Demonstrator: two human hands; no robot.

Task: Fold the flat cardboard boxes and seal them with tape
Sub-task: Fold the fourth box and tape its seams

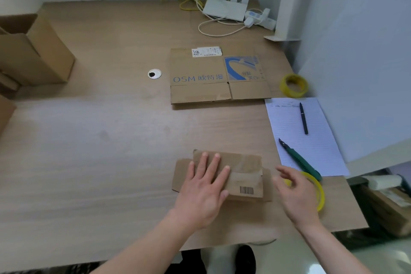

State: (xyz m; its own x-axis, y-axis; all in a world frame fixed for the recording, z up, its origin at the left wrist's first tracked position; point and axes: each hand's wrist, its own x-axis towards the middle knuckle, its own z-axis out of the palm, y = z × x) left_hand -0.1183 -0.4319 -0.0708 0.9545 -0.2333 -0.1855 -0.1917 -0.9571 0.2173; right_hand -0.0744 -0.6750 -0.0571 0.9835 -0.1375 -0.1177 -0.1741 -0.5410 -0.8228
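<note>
Your left hand (203, 187) lies flat with fingers spread, pressing on the small flattened cardboard box (224, 176) near the front edge of the wooden desk (100, 140); the box is plain brown corrugated board with a strip of old tape across it and a black barcode printed at its lower right corner. Your right hand (297, 196) hovers just beside the box with fingers loosely parted, holding nothing, over a yellow-cored roll of clear tape (319, 193). Farther back, a larger flat cardboard box (213, 78) lies on the desk, printed in blue with "OSM" and Chinese characters, a blue graphic panel, and a white shipping label at its top edge. A second yellow tape roll (294, 85) sits just right of it. On the lined sheet of paper (304, 135) rest a dark pen (303, 118) and a green utility knife (299, 159). An assembled brown carton (37, 55) stands at the left, and a white router (226, 6) with cables sits at the back.
</note>
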